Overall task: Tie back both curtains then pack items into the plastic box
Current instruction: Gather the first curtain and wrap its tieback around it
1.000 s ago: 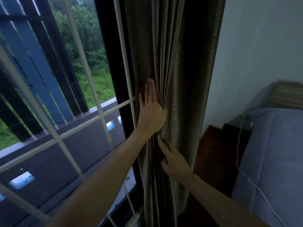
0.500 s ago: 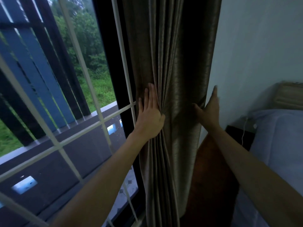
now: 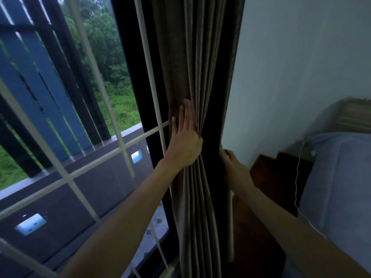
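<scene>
A brown pleated curtain (image 3: 202, 63) hangs bunched between the window and the wall. My left hand (image 3: 184, 139) lies on its left side with fingers straight up, and the thumb pinches the gathered folds at the waist of the bundle. On the other side, my right hand (image 3: 233, 167) reaches round the curtain's right edge with its fingers curled behind the fabric. No tie-back or plastic box is in view.
A black window frame (image 3: 128, 63) with a white grille (image 3: 96, 77) fills the left. A pale wall (image 3: 291, 67) is on the right. Below it are a bed with a blue-grey cover (image 3: 341, 177), a white cable (image 3: 297, 183) and a dark wooden bedside unit (image 3: 277, 177).
My right hand rose from the lower front of the curtain to its wall side, then dropped and curled round the right edge. My left hand stayed on the folds.
</scene>
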The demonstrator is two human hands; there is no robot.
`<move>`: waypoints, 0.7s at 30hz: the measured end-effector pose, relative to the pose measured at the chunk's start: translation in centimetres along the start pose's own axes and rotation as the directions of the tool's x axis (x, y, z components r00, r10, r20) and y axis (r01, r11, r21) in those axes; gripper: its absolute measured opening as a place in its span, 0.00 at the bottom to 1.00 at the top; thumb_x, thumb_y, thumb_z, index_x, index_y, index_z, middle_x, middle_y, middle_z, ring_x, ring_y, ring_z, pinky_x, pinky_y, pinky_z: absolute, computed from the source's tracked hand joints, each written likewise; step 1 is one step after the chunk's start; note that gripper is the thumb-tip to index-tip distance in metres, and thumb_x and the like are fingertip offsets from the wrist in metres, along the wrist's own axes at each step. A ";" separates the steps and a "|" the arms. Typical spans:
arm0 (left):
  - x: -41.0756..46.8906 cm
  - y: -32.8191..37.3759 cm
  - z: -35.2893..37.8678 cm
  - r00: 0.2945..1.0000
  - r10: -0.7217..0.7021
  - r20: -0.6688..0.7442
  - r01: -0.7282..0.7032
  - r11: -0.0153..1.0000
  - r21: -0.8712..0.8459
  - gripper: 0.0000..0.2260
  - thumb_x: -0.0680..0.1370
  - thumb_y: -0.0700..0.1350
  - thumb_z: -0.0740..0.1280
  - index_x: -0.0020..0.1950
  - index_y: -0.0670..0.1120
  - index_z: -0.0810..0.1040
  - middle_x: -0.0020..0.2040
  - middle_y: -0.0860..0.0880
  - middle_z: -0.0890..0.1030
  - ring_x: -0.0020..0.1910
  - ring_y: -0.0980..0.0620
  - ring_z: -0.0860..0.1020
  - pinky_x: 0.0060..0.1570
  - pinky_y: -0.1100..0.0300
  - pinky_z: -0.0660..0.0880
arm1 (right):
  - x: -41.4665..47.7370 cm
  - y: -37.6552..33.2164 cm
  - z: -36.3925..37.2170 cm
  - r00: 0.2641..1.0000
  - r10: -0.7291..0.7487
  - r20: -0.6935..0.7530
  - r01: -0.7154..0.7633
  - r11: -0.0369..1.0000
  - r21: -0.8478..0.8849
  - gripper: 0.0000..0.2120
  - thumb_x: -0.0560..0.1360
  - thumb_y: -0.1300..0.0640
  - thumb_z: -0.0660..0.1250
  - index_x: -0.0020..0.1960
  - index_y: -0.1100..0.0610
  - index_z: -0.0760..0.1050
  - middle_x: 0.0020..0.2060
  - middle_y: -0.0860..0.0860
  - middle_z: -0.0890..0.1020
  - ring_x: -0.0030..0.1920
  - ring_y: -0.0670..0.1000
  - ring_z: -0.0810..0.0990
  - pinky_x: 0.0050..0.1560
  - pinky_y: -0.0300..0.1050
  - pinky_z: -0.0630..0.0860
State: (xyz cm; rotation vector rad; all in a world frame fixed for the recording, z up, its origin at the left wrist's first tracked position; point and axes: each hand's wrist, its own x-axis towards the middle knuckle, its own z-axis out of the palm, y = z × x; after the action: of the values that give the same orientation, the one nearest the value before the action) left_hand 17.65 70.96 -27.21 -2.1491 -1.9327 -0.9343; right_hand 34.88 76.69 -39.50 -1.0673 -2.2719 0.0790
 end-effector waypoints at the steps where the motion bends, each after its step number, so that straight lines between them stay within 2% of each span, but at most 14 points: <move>1: 0.1 0.0 0.1 1.000 0.001 -0.003 -0.001 1.000 0.001 0.36 0.80 0.48 0.56 0.75 0.43 0.30 0.76 0.47 0.31 0.75 0.51 0.33 0.75 0.46 0.37 | -0.2 -0.2 0.2 1.000 -0.011 0.001 0.011 1.000 -0.003 0.46 0.75 0.64 0.62 0.75 0.37 0.35 0.68 0.55 0.68 0.35 0.61 0.80 0.29 0.52 0.76; 5: 0.3 0.1 0.5 1.000 0.013 -0.001 -0.013 1.000 -0.009 0.35 0.81 0.55 0.53 0.75 0.44 0.31 0.76 0.49 0.31 0.74 0.53 0.32 0.74 0.50 0.34 | -1.2 -0.9 0.9 0.999 -0.053 0.013 0.052 0.998 0.024 0.43 0.76 0.61 0.61 0.76 0.38 0.37 0.74 0.53 0.64 0.44 0.59 0.82 0.35 0.50 0.80; 8: 0.4 0.2 0.7 1.000 0.024 0.014 -0.023 1.000 -0.015 0.36 0.81 0.58 0.51 0.75 0.44 0.30 0.76 0.49 0.30 0.75 0.53 0.32 0.73 0.51 0.33 | -1.8 -1.6 1.2 0.997 -0.073 0.016 0.072 0.997 0.023 0.39 0.77 0.61 0.59 0.77 0.42 0.39 0.77 0.52 0.59 0.53 0.59 0.81 0.39 0.51 0.81; 10: 0.4 0.3 0.6 1.000 0.022 0.015 -0.022 1.000 -0.014 0.36 0.81 0.58 0.51 0.75 0.44 0.30 0.76 0.49 0.31 0.75 0.52 0.33 0.74 0.49 0.34 | -2.3 -1.7 1.7 0.997 -0.073 0.034 0.073 0.997 0.012 0.44 0.74 0.66 0.59 0.76 0.41 0.36 0.78 0.47 0.52 0.52 0.57 0.79 0.37 0.50 0.79; 12: 0.4 0.4 0.6 1.000 0.011 0.016 -0.011 1.000 -0.022 0.37 0.80 0.60 0.51 0.74 0.44 0.30 0.76 0.48 0.32 0.75 0.52 0.33 0.74 0.48 0.35 | -2.9 -1.8 2.3 0.997 -0.062 0.040 0.062 0.998 0.015 0.51 0.72 0.70 0.61 0.75 0.37 0.32 0.77 0.44 0.49 0.51 0.55 0.79 0.34 0.44 0.76; 15: 0.4 0.7 0.9 1.000 -0.007 0.026 0.008 0.998 -0.058 0.40 0.78 0.64 0.51 0.75 0.45 0.30 0.76 0.48 0.32 0.75 0.52 0.34 0.74 0.46 0.35 | -3.8 -1.9 2.9 0.996 -0.067 0.054 0.065 0.997 0.032 0.52 0.72 0.72 0.61 0.74 0.36 0.31 0.78 0.44 0.51 0.51 0.57 0.79 0.34 0.46 0.75; 18: 0.6 1.1 1.4 0.999 -0.022 0.046 0.025 0.998 -0.058 0.46 0.75 0.67 0.56 0.75 0.44 0.30 0.76 0.48 0.32 0.75 0.51 0.32 0.73 0.47 0.34 | -3.8 -2.4 3.2 0.997 -0.080 0.022 0.079 0.995 0.055 0.52 0.70 0.75 0.60 0.76 0.37 0.35 0.77 0.44 0.54 0.49 0.58 0.79 0.34 0.48 0.77; 20: 0.8 1.4 1.7 0.998 -0.012 0.055 0.014 0.999 -0.030 0.44 0.78 0.59 0.60 0.75 0.42 0.30 0.76 0.46 0.31 0.75 0.49 0.32 0.74 0.43 0.37 | -3.9 -2.4 3.7 0.997 -0.068 0.020 0.066 0.994 0.083 0.51 0.70 0.76 0.59 0.78 0.40 0.40 0.76 0.46 0.61 0.48 0.57 0.79 0.36 0.48 0.78; 21: 0.8 1.5 1.8 0.998 -0.003 0.057 0.005 1.000 -0.027 0.42 0.78 0.54 0.59 0.75 0.42 0.30 0.76 0.46 0.31 0.75 0.49 0.32 0.74 0.42 0.38 | -4.0 -2.5 3.9 0.999 -0.048 0.020 0.046 0.993 0.110 0.48 0.70 0.75 0.59 0.78 0.42 0.44 0.73 0.50 0.68 0.48 0.56 0.79 0.38 0.49 0.78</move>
State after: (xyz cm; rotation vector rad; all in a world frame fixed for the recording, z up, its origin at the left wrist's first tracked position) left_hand 19.69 72.27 -27.82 -2.2107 -1.9613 -0.9148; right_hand 32.96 72.93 -43.94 -0.9601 -2.2830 0.1954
